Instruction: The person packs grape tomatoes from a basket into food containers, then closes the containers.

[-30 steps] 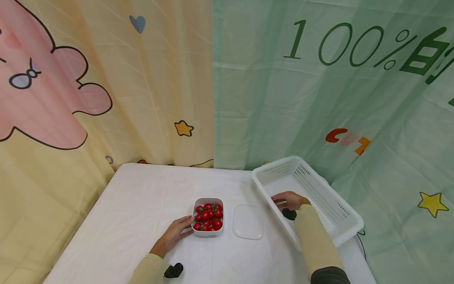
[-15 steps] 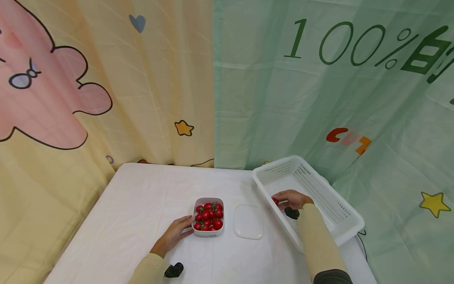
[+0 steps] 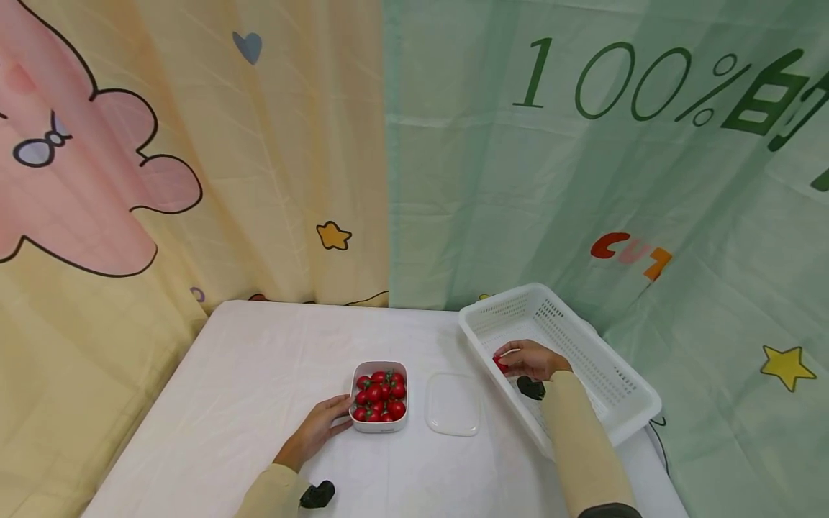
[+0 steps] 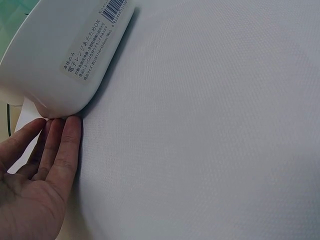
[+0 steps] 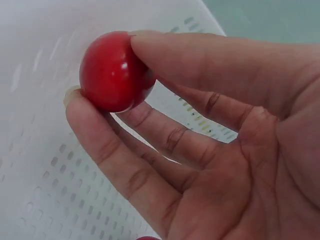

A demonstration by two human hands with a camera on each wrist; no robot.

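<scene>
In the head view, a small white square container [image 3: 378,426] stands on the table, filled with several red cherry tomatoes [image 3: 374,392] with green stems. My left hand [image 3: 319,428] touches its left side; the left wrist view shows fairly straight fingertips against the container's corner, below a printed label [image 4: 95,42]. Over the left part of a white perforated basket [image 3: 622,392], my right hand [image 3: 532,360] pinches one red cherry tomato [image 5: 115,72] between thumb and fingers. A sliver of another red thing [image 5: 147,238] shows at the bottom of the right wrist view.
A clear square lid [image 3: 453,404] lies flat between the container and the basket. The white-covered table [image 3: 259,360] ends at curtains behind and at the sides. A black cable [image 3: 662,446] hangs by the basket's right end.
My right hand has risen slightly inside the basket, and the red tomato in its fingers has come into clearer view. My left hand and the container stay put.
</scene>
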